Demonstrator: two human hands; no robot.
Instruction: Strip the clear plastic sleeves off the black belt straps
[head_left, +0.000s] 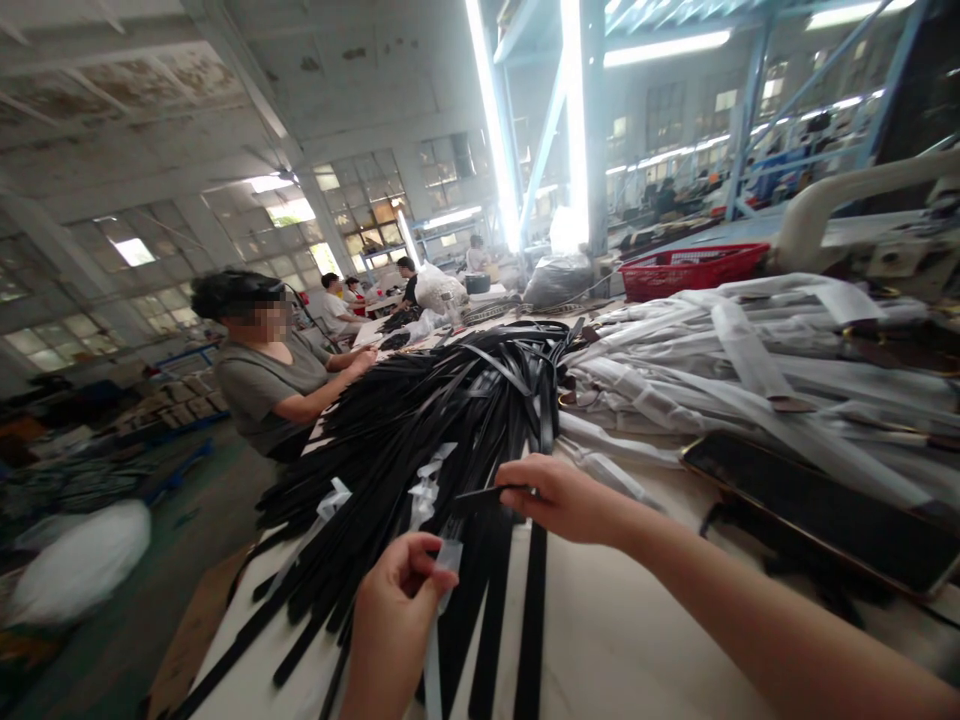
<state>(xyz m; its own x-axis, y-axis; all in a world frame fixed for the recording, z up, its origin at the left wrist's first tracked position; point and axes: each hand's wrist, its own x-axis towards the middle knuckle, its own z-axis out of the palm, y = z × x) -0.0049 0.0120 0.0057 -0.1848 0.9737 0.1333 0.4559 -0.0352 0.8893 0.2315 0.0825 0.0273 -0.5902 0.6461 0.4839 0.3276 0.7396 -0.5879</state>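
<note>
My left hand (pixel 397 620) pinches a translucent white plastic strip (pixel 449 560) between thumb and fingers. My right hand (pixel 547 495) is closed on a slim dark blade-like tool (pixel 478 494), its tip pointing left; its exact kind is blurred. Under and beyond both hands lies a large heap of long black straps (pixel 427 400), fanned toward me over the table. A crumpled white strip (pixel 425 492) rests on the straps just beyond my left hand. Farther left, another white scrap (pixel 334 497) lies among them.
White-wrapped straps (pixel 675 370) are piled on the right of the pale table (pixel 600 640). A long black case-like object (pixel 817 500) lies near my right forearm. A red plastic basket (pixel 686 270) stands behind. A co-worker (pixel 266 370) handles straps at the left edge.
</note>
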